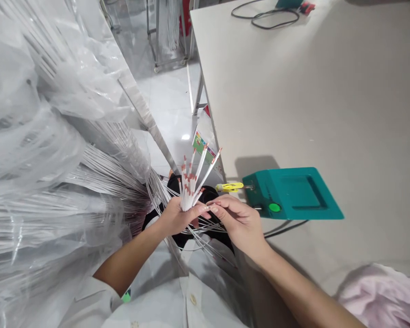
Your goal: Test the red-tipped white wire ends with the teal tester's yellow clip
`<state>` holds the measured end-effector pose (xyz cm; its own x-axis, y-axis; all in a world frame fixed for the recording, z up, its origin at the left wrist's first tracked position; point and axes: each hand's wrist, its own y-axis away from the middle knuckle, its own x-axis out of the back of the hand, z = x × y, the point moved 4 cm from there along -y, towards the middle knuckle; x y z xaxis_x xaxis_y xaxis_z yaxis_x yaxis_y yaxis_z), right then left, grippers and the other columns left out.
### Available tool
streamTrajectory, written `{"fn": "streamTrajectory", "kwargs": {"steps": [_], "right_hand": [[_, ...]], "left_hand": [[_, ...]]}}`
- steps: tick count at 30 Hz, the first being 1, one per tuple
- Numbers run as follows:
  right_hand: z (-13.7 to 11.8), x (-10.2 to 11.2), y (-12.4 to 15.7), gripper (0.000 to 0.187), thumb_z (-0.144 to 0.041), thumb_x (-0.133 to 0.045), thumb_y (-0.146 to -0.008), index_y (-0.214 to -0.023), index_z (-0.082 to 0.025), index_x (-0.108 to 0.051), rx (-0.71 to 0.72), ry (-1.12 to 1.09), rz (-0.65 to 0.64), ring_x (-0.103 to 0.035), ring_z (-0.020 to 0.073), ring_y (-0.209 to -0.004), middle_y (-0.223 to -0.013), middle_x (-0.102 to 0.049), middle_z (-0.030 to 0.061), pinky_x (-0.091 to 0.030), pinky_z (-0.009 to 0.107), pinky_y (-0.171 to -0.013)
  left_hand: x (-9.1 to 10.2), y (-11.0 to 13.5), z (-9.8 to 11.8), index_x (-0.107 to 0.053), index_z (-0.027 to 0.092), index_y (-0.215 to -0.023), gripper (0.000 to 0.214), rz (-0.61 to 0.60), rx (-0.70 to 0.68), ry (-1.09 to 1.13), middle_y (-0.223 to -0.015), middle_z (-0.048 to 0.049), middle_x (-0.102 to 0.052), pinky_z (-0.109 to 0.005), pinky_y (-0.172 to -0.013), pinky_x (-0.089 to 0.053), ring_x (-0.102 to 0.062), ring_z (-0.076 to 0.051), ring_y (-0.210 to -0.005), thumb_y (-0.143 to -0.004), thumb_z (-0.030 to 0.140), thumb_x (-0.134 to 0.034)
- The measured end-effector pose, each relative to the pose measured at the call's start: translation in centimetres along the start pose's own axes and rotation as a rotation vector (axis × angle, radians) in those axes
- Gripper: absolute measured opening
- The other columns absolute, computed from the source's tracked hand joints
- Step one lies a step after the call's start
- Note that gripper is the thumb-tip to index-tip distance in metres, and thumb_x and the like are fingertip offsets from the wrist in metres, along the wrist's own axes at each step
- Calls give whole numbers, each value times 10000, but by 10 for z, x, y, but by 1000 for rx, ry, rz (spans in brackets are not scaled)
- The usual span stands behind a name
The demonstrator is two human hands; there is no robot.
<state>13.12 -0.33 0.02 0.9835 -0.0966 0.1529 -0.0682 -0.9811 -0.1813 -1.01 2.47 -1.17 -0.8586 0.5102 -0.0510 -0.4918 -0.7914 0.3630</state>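
My left hand (177, 217) is closed around a fanned bundle of thin white wires (192, 182) with red-tipped ends pointing up. My right hand (237, 218) touches the base of the bundle, fingertips pinched at the wires beside the left thumb. Both hands hover just off the table's left edge, in front of a small teal box (294, 193) with a green round button (274, 207). A yellow-handled part (229, 187) sticks out of the box's left side.
The grey table (310, 91) fills the right side, with a black cable (269, 18) at its far end and pink cloth (386, 291) at the near corner. Large clear plastic bags of white wires (54, 136) crowd the left. A tiled floor aisle lies between.
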Motion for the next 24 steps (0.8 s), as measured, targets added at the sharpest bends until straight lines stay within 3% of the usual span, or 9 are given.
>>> {"fn": "streamTrajectory", "kwargs": {"steps": [3, 7, 9, 13, 19, 24], "right_hand": [[2, 2, 1, 84, -203, -588, -803, -785, -232, -664, 14, 37, -3, -596, 155, -704, -760, -655, 26, -502, 299, -645], [1, 1, 0, 99, -201, -575, -807, -814, -232, -669, 53, 110, -26, -602, 156, -713, -768, -652, 29, -506, 293, -645], [1, -1, -1, 118, -197, -563, -813, -823, -233, -675, 78, 136, -43, -607, 155, -709, -770, -651, 31, -509, 287, -635], [0, -4, -1, 163, -198, -533, -828, -846, -242, -689, 133, 178, -62, -626, 168, -748, -815, -669, 44, -520, 302, -656], [-4, 1, 1, 143, -197, -566, -805, -857, -236, -693, 97, 254, 100, -618, 166, -736, -800, -668, 43, -520, 317, -688], [-3, -3, 0, 122, -195, -579, -792, -825, -233, -691, 62, 177, 81, -615, 161, -707, -774, -666, 40, -520, 311, -655]], "left_hand": [[5, -2, -4, -682, 93, -785, 373, 158, 20, 127, -743, -94, -688, -253, -550, -486, -603, -133, -543, -756, 451, -581], [13, 3, -3, -691, 121, -956, 366, 465, -21, 57, -630, -45, -665, -245, -578, -478, -591, -130, -567, -802, 415, -537], [9, 5, 1, -693, 132, -983, 334, 442, -66, -27, -591, -26, -644, -240, -565, -459, -564, -124, -550, -803, 369, -541], [-3, 7, 5, -714, 155, -922, 243, 285, -77, -63, -689, -32, -680, -254, -592, -457, -588, -149, -621, -761, 288, -590], [-2, 6, 6, -722, 148, -842, 184, 359, -14, -47, -711, -29, -692, -256, -645, -471, -606, -156, -664, -738, 244, -604], [-4, 6, 4, -709, 158, -779, 137, 377, -105, -112, -805, -32, -701, -269, -764, -464, -616, -172, -791, -736, 241, -609]]}}
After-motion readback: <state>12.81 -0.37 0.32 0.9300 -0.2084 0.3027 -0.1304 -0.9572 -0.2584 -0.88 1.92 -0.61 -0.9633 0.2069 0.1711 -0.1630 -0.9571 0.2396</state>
